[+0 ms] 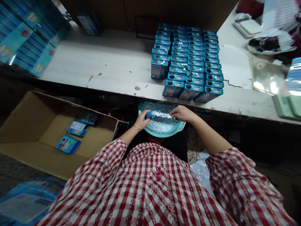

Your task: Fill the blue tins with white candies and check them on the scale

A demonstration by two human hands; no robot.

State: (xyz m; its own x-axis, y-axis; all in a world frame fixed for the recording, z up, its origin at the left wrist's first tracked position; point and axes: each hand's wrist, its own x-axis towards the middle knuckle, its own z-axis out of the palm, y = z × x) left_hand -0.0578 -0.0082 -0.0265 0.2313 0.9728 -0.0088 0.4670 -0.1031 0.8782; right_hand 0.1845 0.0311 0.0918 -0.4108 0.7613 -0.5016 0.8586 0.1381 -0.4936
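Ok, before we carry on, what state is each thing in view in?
Left hand: closed on blue container
Blue container: tilted, white pellets at one end
Right hand: fingers bent beside pellets; grip unclear
Tub: open, holding pellets
Cardboard box: open, blue packs inside
Standing containers: upright in rows, some with pellets on top

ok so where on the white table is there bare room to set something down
The widest bare patch of the table lies between the blue stack at the left and the rows of blue containers. It's crowded at those rows and the right end, with a white sheet and pale green item.
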